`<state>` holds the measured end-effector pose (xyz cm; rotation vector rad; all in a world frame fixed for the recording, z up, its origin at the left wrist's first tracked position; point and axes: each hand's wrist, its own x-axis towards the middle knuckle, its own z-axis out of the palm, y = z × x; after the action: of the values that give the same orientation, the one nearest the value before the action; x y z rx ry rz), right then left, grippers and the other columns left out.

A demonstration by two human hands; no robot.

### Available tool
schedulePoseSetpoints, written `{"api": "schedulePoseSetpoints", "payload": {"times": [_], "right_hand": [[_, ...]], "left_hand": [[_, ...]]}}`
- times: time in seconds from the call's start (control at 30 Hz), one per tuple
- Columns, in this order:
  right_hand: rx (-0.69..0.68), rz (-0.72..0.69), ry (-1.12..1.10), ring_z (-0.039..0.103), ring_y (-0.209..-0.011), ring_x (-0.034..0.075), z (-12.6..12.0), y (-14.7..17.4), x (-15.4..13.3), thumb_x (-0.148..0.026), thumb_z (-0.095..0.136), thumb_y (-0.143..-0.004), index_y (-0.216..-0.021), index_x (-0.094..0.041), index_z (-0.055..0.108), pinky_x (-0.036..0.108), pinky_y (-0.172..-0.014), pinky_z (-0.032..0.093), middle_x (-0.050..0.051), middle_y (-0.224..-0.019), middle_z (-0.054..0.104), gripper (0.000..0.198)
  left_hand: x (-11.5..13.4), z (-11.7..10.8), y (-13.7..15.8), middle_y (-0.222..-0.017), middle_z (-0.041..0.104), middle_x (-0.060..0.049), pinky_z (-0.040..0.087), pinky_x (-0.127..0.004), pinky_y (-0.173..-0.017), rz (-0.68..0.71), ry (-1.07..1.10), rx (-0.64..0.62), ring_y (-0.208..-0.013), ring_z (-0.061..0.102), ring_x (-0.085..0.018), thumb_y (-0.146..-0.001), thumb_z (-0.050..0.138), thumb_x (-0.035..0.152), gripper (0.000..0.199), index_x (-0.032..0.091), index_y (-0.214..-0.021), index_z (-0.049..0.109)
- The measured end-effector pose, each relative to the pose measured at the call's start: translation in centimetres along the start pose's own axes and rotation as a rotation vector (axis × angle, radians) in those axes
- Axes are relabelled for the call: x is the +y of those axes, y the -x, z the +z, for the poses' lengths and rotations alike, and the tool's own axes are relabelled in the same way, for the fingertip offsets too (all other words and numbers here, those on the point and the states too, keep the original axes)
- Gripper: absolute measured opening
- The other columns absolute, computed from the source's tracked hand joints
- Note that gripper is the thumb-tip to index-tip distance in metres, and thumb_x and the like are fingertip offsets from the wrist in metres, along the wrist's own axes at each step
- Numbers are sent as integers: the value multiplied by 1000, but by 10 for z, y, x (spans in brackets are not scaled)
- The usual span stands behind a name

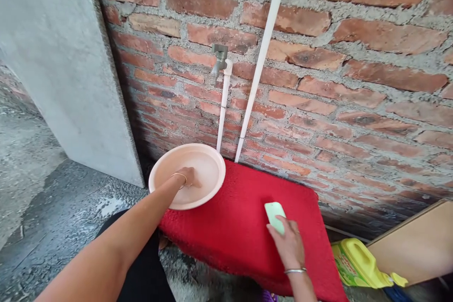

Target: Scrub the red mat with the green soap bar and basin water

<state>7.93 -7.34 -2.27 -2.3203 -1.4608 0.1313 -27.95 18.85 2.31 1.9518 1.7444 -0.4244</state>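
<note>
Pinching the near end of a pale green block (274, 212) between thumb and fingers, the right hand (288, 240) holds it right of the basin (156, 170), over red cloth (226, 226), probably so its far end is free. The left hand (184, 177) dips into water (207, 167) inside the basin; how its fingers stand, I cannot tell. Behind the basin is a tap (220, 59), perhaps for easy filling. Farther right, a yellow jug (354, 262), contents hidden.

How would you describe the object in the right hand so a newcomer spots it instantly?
By the brick wall, find the red cloth. Over its right half, the right hand holds a small, rounded, pale green block. That mint colour sets it apart from the peach basin to the left.
</note>
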Motion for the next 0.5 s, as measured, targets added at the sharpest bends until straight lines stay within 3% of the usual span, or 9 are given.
{"api": "schedulePoseSetpoints", "payload": {"times": [0.1, 0.2, 0.3, 0.43, 0.5], "right_hand": [[140, 232, 61, 63, -92, 29, -23, -1, 63, -60, 53, -80, -118, -25, 65, 43, -86, 51, 9, -96, 60, 52], [223, 321, 74, 64, -92, 33, -30, 11, 70, -65, 49, -79, -119, -22, 64, 47, -81, 51, 13, -100, 61, 60], [134, 176, -73, 64, -91, 29, -15, 31, 17, -59, 54, -80, -114, -25, 66, 41, -80, 52, 10, -101, 62, 49], [-92, -178, -197, 63, -98, 23, 14, 59, -75, -37, 67, -78, -107, -31, 69, 33, -90, 50, 3, -104, 63, 30], [-139, -244, -172, 62, -100, 22, 19, 65, -95, -31, 70, -76, -107, -33, 70, 32, -92, 49, 2, -105, 62, 32]], "left_hand": [[-1, 0, -1, -134, 61, -20, 51, -37, -89, -11, 7, 2, -119, 60, -35, -53, 78, 62, 86, 15, -123, 59], [-2, 0, -1, -134, 60, -21, 50, -39, -90, -15, 0, -1, -120, 59, -36, -54, 78, 61, 87, 14, -124, 58], [-1, 0, 0, -130, 63, -20, 51, -37, -88, -2, -10, -3, -115, 62, -34, -58, 78, 58, 81, 11, -122, 59], [-1, -1, 4, -124, 67, -17, 50, -33, -84, 0, -30, 21, -109, 64, -31, -61, 79, 55, 74, 11, -117, 60], [-1, -1, 4, -122, 68, -15, 50, -31, -82, -13, -35, 47, -109, 64, -31, -59, 80, 55, 73, 12, -114, 61]]}}
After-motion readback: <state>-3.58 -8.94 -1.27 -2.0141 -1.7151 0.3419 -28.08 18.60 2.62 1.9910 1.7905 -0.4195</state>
